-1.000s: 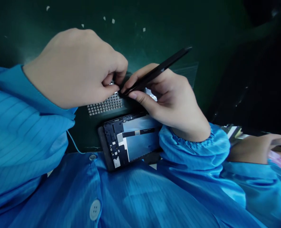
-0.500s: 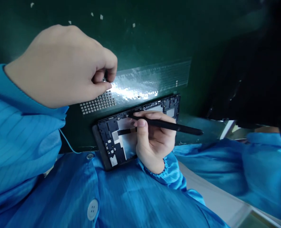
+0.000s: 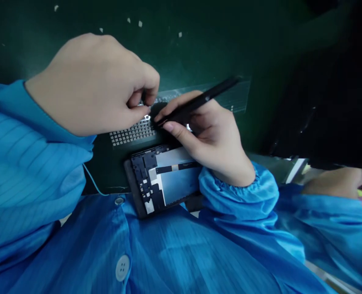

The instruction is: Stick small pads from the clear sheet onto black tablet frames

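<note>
Black tweezers (image 3: 199,101) slant through the fingers of my right hand (image 3: 217,130), which is closed on them. Their tip end is low over a clear film sheet (image 3: 242,92), close to rows of small grey square pads (image 3: 132,134). My left hand (image 3: 101,85) hovers over the same sheet, thumb and forefinger pinched together; what lies between them is hidden. Below both hands, an opened tablet-like device (image 3: 181,183) shows black frame parts, a silvery panel and a dark flat cable. My right hand and sleeve cover its right part.
Several small pale scraps (image 3: 140,24) lie on the dark green work surface (image 3: 205,53). A large black object (image 3: 315,94) fills the right side. At lower right, another person's hand (image 3: 334,182) and blue sleeve are near the bench edge.
My right hand has moved up from the device to the pad sheet, and the tweezers' back end now points up and right. My left hand keeps its pinch over the sheet. A co-worker's hand has come into view.
</note>
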### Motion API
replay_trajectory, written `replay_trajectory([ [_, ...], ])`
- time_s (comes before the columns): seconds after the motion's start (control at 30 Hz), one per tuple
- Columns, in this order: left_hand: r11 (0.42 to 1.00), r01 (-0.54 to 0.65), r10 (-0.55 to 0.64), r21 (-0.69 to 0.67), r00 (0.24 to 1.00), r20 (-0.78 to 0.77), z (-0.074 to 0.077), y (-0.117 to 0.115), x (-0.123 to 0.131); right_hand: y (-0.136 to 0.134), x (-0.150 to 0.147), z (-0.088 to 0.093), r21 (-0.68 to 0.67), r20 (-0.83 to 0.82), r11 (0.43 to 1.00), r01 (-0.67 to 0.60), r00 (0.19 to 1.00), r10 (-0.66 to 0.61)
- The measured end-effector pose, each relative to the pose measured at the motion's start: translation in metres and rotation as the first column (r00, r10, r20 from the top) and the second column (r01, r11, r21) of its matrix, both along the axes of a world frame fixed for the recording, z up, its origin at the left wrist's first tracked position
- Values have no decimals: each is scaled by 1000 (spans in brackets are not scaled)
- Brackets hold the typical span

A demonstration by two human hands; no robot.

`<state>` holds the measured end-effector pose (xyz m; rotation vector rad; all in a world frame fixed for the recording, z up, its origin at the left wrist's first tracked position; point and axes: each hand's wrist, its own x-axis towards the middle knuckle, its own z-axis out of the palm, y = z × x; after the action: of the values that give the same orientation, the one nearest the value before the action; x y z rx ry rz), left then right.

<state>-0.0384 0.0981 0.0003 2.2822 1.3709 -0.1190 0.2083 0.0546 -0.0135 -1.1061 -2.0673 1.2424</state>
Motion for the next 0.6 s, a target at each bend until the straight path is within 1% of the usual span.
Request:
replay_trajectory([
  [0.03,1000,-5,5,-14,1000,-4,0,0,1,7,-1,-2,-22,-1,999,-24,1000,24],
  [0.07,1000,-6,6,-27,1000,-2,1,0,1,10,-1,-4,-48,-7,999,-21,1000,21],
  [0.13,999,-2,3,-34,1000,14,1,1,1,11,-4,-4,-106,-26,994,27,999,-30],
  [0.23,1000,6,-6,-17,1000,14,0,1,1,7,-8,1,-180,-42,979,91,994,-100],
  [0.37,1000,-4,4,-6,1000,7,0,1,0,13,-13,9,-234,-2,966,111,993,-115],
  [0.43,1000,-9,9,1,1000,20,0,0,0,15,-11,10,-273,-14,955,118,992,-127],
  [0.5,1000,-6,6,7,999,44,-2,0,-1,10,-5,8,-306,-59,936,173,978,-199],
  [0.53,1000,-3,2,11,998,62,-3,0,-2,4,1,7,-303,-93,925,230,959,-269],
  [0.57,1000,3,-4,21,997,83,-5,-1,-3,-4,6,4,-274,-141,910,311,923,-358],
  [0.6,999,7,-11,39,994,108,-7,-1,-4,-14,12,1,-223,-192,881,416,868,-459],
])
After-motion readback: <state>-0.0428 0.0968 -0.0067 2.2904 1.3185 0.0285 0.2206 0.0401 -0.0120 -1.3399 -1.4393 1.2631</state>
